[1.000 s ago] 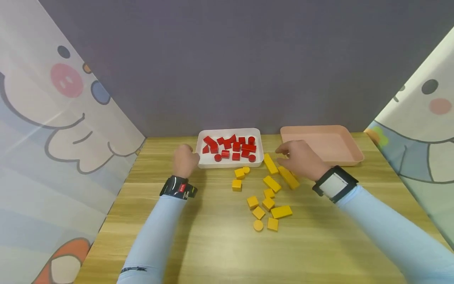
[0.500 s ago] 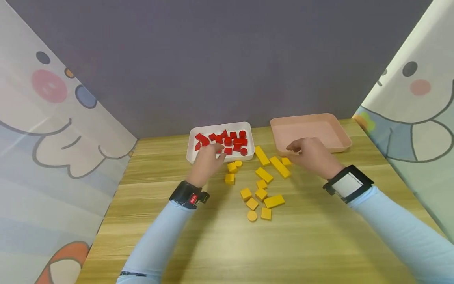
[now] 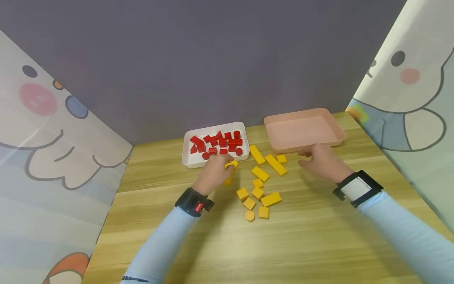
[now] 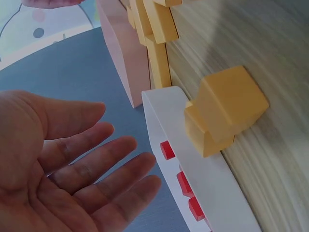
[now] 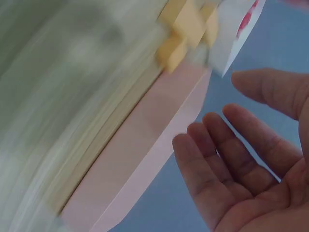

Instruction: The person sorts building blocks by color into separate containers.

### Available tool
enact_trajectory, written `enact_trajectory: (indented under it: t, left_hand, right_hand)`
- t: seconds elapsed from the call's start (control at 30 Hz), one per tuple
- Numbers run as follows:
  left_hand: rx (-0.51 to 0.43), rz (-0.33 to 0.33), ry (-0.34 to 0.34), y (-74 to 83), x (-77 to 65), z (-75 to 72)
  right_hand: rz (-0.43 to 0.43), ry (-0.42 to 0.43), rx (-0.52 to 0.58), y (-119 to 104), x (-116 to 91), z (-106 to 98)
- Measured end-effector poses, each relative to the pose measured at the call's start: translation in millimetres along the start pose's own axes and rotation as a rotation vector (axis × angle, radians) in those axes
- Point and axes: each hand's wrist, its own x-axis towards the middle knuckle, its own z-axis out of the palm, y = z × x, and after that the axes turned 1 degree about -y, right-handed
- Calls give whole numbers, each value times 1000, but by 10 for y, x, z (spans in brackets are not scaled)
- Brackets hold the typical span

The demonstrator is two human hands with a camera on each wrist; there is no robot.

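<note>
My left hand (image 3: 214, 169) hovers over the near edge of the white tray (image 3: 191, 158), beside a yellow disc (image 3: 234, 163) and a yellow cube (image 3: 227, 182) that it partly covers. In the left wrist view its fingers are loosely extended with nothing between them, and a yellow cube (image 4: 231, 102) appears past the fingertips. Several red blocks (image 3: 222, 142) of mixed shapes lie in the white tray. Close to the front rim of the pink tray (image 3: 301, 132) is my right hand (image 3: 320, 161), its fingers relaxed and holding nothing. A small yellow block (image 3: 281, 158) lies left of it.
Between and in front of the hands, more yellow pieces are scattered on the wooden table (image 3: 269, 252), among them a long bar (image 3: 275, 165) and a flat disc (image 3: 250, 215). A grey wall (image 3: 220, 59) rises behind the trays, with cartoon-printed panels at both sides.
My left hand has moved right, from the white tray's left side to the yellow pieces at its front. My right hand has drawn away rightward from the yellow bars. The head view has shifted.
</note>
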Motion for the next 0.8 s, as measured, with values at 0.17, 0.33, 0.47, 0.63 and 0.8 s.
enact_trajectory:
  t: [0.17, 0.33, 0.47, 0.63, 0.8]
  left_hand:
    - [-17, 7, 32, -47, -81, 22]
    - [-35, -39, 107, -113, -203, 5]
    - [-59, -108, 149, -185, -277, 9]
    - [-47, -196, 194, -233, -310, 101]
    - [-57, -268, 172, -265, -308, 214]
  right_hand:
    - [71, 135, -29, 385, 133, -275]
    - [235, 255, -80, 765, 234, -493]
    - [350, 273, -65, 992, 285, -583]
    - [452, 246, -54, 1134, 303, -600]
    - [493, 213, -46, 1255, 360, -591]
